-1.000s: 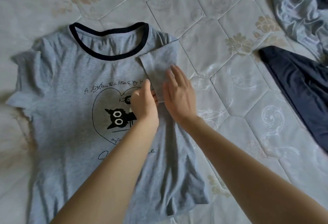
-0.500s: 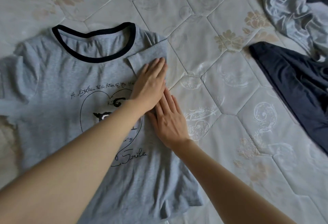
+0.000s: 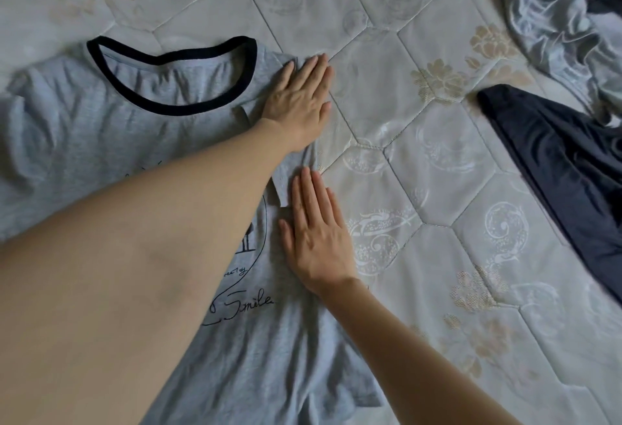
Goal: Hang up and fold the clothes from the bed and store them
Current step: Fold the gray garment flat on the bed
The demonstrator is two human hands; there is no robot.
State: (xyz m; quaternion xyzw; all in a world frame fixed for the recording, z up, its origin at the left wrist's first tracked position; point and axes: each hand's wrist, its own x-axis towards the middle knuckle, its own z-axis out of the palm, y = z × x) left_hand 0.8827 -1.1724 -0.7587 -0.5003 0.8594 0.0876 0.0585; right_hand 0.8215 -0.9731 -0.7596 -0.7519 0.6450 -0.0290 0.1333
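A grey tee [image 3: 101, 162] lies flat, print up, on a quilted bed [image 3: 387, 162], filling the left half of the frame. Its long axis runs from the dark-trimmed collar [image 3: 168, 101] in the upper left down to the hem [image 3: 255, 401] at the bottom centre, so the neck points up the frame and the hem points toward the viewer. The tee's right side is folded inward, leaving a straight folded edge that runs down the middle of the frame; the far sleeve at the left edge lies unfolded and partly cut off by the frame.

The left hand [image 3: 298, 101] rests palm down at the top of that folded edge, just right of the collar, fingers straight and together, gripping nothing; its fingertips reach past the cloth onto the bed. The right hand [image 3: 318, 239] lies flat lower on the same edge, fingers straight and pointing up the frame, holding nothing. The two hands are apart, one above the other.

Right of the fold, bare quilt stretches across the centre. A dark garment [image 3: 555, 182] lies at the right edge, well apart from the tee, and a crumpled satin cloth [image 3: 555, 20] sits in the upper right corner, touching the dark one
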